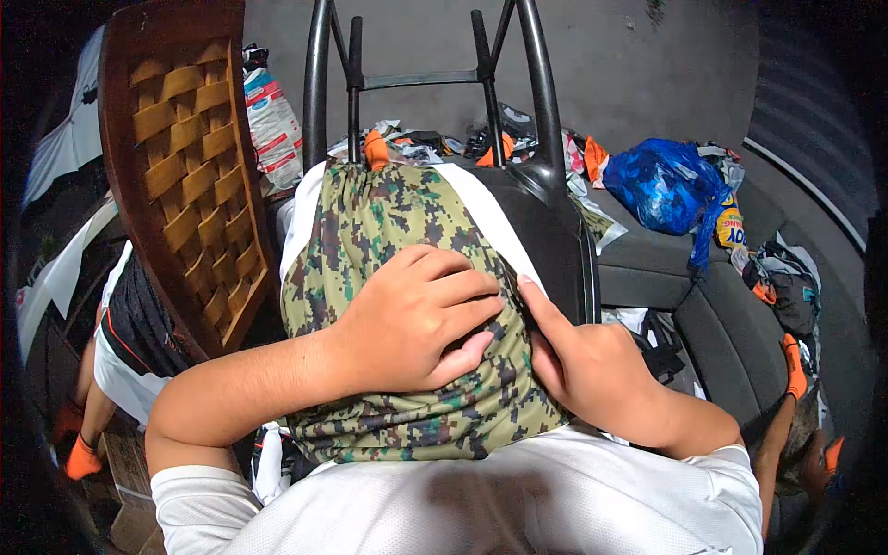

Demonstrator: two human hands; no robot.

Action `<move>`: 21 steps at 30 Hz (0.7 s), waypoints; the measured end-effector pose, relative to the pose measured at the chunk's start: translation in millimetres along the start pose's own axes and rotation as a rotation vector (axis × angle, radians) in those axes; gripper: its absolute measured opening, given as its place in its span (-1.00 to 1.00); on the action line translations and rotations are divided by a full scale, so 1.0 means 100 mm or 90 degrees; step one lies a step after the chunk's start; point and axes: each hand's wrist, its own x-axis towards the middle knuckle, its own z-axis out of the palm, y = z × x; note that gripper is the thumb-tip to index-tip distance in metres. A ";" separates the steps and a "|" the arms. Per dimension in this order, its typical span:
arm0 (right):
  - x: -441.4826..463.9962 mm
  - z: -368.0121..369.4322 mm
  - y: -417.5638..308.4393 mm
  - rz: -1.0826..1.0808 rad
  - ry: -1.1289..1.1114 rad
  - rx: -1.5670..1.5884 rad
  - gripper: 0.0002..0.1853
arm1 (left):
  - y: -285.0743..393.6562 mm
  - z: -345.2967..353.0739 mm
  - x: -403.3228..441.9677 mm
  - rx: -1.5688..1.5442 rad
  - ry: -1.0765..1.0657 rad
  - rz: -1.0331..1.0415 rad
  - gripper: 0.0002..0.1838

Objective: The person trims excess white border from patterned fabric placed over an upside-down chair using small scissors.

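A green camouflage cloth [388, 222] with white side edges lies spread over a black chair [558, 250], its gathered top towards the chair's back. My left hand [421, 319] rests on the middle of the cloth with its fingers curled and pressed together; whether a fold is held under them is hidden. At the cloth's right edge is my right hand [587, 356], index finger stretched out along the edge and thumb below it. Its other fingers are folded under and partly hidden. The fingertips of both hands are a short way apart.
On the left stands a wooden chair back with woven slats [199, 176]. Behind it is a white and red package [271, 125]. A blue plastic bag [661, 185] sits on a grey seat [647, 268] at the right. Cloth scraps lie beyond the chair; people's limbs show at both sides.
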 end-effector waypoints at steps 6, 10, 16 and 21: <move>0.00 0.01 0.00 -0.009 -0.012 0.000 -0.17 | 0.01 0.00 0.00 0.004 0.001 -0.001 -0.64; 0.00 0.02 0.00 -0.006 -0.009 0.000 -0.17 | 0.01 0.00 0.00 0.003 0.001 0.000 -0.64; 0.04 0.05 0.01 -0.007 0.021 0.013 -0.16 | 0.01 0.00 -0.01 -0.002 -0.002 0.001 -0.64; 0.05 0.05 0.03 -0.019 0.022 0.004 -0.16 | 0.01 0.02 -0.01 -0.005 -0.002 0.002 -0.64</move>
